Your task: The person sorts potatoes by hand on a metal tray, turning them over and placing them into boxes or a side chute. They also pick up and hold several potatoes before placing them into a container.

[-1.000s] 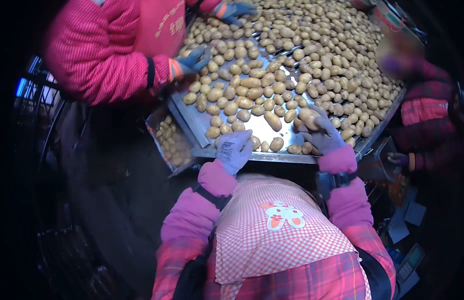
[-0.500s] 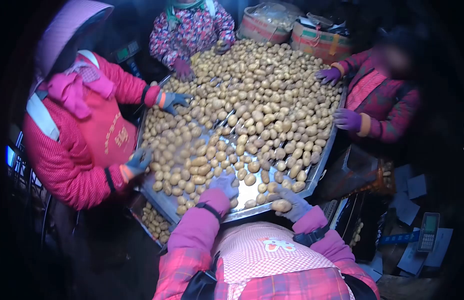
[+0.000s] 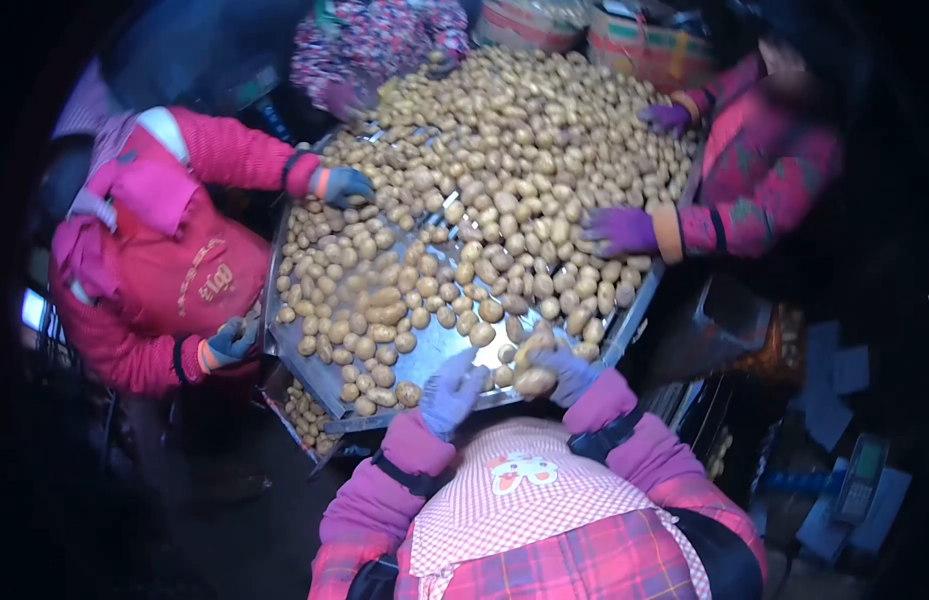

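A metal sorting table [image 3: 435, 345] is heaped with several small yellow potatoes [image 3: 505, 170]. My left hand [image 3: 453, 390], in a purple-grey glove, hovers with fingers spread over the table's near edge and holds nothing. My right hand [image 3: 565, 372], gloved the same, is closed around a potato [image 3: 536, 381] at the near edge, with another potato just above it. Both of my sleeves are pink and I wear a checked apron.
A person in red stands at the left with gloved hands [image 3: 342, 184] on the table edge. Another person's purple-gloved hand [image 3: 621, 230] rests on the potatoes at the right. A third person works at the far end. A crate of potatoes [image 3: 303, 415] sits below left.
The view swung and tilted. My left hand lifted off the potatoes and opened near the edge. My right hand stays closed on a potato and shifted left toward the middle.
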`<state>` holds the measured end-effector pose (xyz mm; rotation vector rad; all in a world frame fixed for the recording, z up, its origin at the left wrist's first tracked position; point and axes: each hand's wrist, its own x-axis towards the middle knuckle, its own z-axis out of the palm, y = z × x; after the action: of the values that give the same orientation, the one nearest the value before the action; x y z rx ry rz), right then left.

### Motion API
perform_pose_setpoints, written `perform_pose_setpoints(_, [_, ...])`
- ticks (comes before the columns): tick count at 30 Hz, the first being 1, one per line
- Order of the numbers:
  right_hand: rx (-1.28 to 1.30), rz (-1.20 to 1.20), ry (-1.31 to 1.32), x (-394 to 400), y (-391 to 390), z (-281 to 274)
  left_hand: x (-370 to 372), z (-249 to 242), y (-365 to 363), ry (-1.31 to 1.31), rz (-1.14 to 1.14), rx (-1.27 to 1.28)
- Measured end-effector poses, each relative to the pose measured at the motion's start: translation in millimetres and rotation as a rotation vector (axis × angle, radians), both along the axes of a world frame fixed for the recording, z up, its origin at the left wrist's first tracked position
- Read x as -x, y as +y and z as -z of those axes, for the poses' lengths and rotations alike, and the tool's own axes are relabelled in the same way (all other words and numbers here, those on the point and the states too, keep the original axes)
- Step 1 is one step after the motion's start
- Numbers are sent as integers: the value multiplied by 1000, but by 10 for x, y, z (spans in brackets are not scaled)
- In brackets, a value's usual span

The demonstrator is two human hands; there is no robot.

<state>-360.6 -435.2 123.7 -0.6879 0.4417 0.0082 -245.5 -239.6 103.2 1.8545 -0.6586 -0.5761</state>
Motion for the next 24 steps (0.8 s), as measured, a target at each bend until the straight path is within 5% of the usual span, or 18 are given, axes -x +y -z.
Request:
perform_pose_setpoints(4, [-95, 332, -7, 649, -649, 505, 10, 405, 284, -611, 67, -105])
perform_pose_setpoints(7, [-72, 493, -128, 1487, -1153, 580, 85, 398, 281, -585, 124, -193])
perform_pose_setpoints(8, [-104, 708, -24, 1731, -1190, 440, 59, 373, 351, -602, 135, -228])
perform_pose_setpoints(9, [-55, 770, -74, 2160, -1427, 822, 58, 433, 351, -715, 154, -192])
perform_pose_setpoints(10, [-247, 687, -525, 2832, -1904, 1732, 91, 384, 299, -740, 161, -158])
perform_pose_setpoints(11, [-134, 716, -400, 3281, -2031, 1748, 102, 446, 256, -718, 172, -202])
perform_pose_setpoints(12, [59, 1010, 387, 3841, -2130, 1823, 151, 417, 206, -729, 182, -255])
perform_pose_setpoints(13, [51, 992, 394, 4162, -2056, 1828, 189, 355, 105, -743, 211, -242])
perform_pose_setpoints(16, [1181, 268, 1160, 5052, -1911, 1738, 248, 318, -149, -660, 494, -171])
perform_pose_setpoints(17, [1634, 164, 1199, 5528, -2059, 2238, 278, 320, -226, -661, 484, -168])
perform_pose_setpoints(18, [764, 686, 991, 5253, -2045, 2197, 322, 318, -293, -741, 552, -222])
perform_pose_setpoints(20, [396, 1048, 923, 4225, -1886, 1796, 286, 338, -387, -834, 587, -282])
perform_pose_setpoints(24, [902, 639, 875, 2898, -1892, 1602, -45, 573, -292, -744, 395, -331])
